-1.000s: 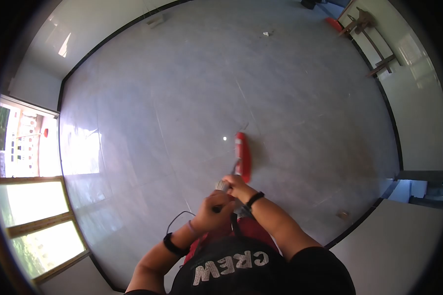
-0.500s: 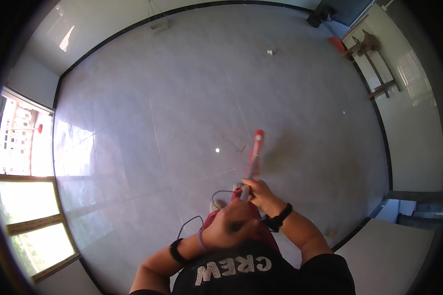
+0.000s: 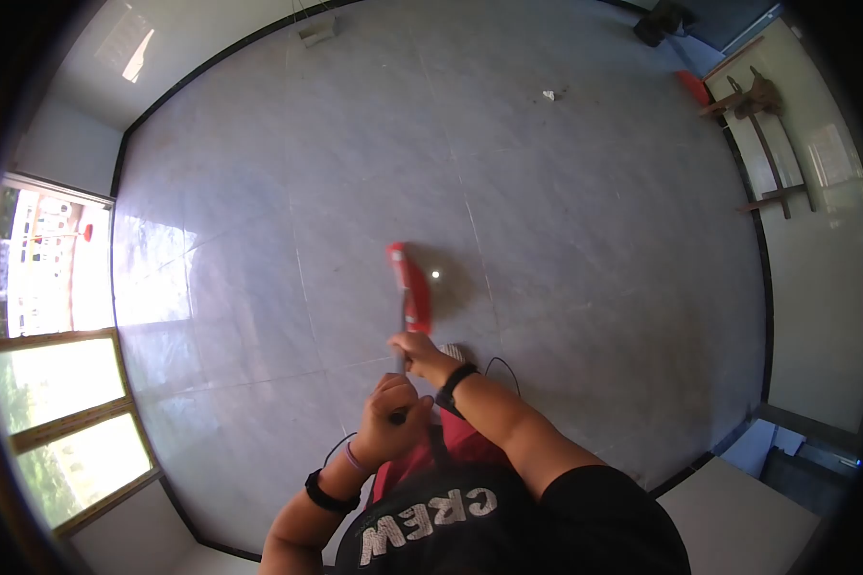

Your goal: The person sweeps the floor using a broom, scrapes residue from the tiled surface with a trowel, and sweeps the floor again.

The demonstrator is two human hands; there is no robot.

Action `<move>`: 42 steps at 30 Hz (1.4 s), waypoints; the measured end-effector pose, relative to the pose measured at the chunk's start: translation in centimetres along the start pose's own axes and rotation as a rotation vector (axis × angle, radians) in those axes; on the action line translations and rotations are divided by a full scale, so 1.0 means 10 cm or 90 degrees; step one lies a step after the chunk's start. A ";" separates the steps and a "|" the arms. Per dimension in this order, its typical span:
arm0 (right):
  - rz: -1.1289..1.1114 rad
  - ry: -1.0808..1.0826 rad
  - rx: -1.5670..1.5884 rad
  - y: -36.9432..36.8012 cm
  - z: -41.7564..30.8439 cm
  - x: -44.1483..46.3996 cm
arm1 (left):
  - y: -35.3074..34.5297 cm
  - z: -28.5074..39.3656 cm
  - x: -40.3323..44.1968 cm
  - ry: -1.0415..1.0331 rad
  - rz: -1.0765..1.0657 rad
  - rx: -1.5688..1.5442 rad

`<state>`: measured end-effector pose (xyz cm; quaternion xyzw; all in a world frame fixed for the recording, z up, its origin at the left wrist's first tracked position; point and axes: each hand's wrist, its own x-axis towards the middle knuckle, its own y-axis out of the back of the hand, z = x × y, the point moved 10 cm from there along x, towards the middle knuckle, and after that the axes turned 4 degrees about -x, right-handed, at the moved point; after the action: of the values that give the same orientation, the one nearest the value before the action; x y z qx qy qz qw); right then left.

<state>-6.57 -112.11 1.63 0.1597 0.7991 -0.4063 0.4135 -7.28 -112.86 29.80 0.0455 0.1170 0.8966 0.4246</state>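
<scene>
A broom (image 3: 416,299) with a red head and a grey handle slants down to the tiled floor ahead of my feet, its head smeared by motion. My left hand (image 3: 390,414) is closed round the top of the handle, near its dark end. Farther down, my right hand (image 3: 424,356) wraps the handle just short of the red head. A small bright round spot (image 3: 435,274) shows on the floor beside the head; I cannot tell whether it is an object or a reflection. One striped shoe (image 3: 453,353) is partly visible past my right wrist.
A white scrap (image 3: 548,95) lies farther off on the floor (image 3: 259,297). A pale tray-like holder (image 3: 316,32) is at the far wall. Along the right wall are a brown wooden stand (image 3: 769,144) and a red object (image 3: 693,87). Bright windows (image 3: 62,383) line the left.
Both hands and the broom have swung to the left, and the red head now lies left of the bright spot. Reddish marks seen earlier on the floor no longer show. The view has shifted slightly.
</scene>
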 end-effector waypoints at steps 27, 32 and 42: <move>0.141 0.221 -0.119 1.41 -1.07 0.16 | -0.69 -0.02 1.45 -0.010 -0.166 -0.154; 0.029 0.044 0.166 0.35 -1.63 0.55 | -0.31 0.10 1.88 -0.044 -0.145 0.056; -0.038 0.127 0.143 0.77 -3.16 -0.34 | -0.89 1.14 2.85 -0.147 -0.258 0.030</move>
<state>-16.70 -82.34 10.72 0.2206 0.7903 -0.4872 0.2990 -16.67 -83.48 38.10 0.1332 0.0954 0.7790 0.6053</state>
